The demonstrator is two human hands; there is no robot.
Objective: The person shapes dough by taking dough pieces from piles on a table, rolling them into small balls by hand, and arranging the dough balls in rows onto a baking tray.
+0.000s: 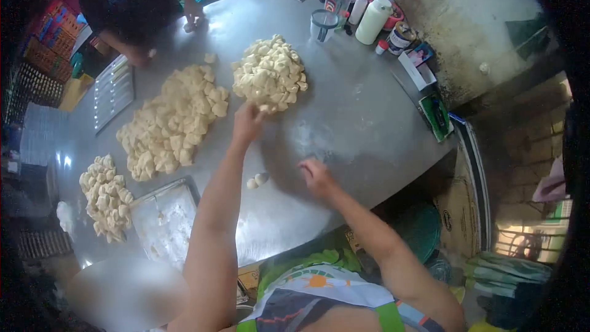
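The dough pile (270,72) is a heap of pale cream, irregular lumps with rounded edges and a matte surface. It sits on the metal table (369,129), forward of both hands. The left hand (249,124) is at the near edge of this pile, fingers touching or just beside a lump; whether they are clamped on it cannot be told. The right hand (316,178) is low over the table, fingers curled; whether it encloses anything cannot be told. Two small dough balls (257,181) lie between the forearms.

A wider dough heap (175,120) lies left of the pile, and a smaller dough heap (106,200) lies farther left. A flour-dusted tray (163,218) lies near the left forearm. The table's near edge runs diagonally below the right hand. Metal surface extends right from the pile to the white flask (373,21) and green tray (436,117) along the border. A co-worker (132,0) stands at the far left side.
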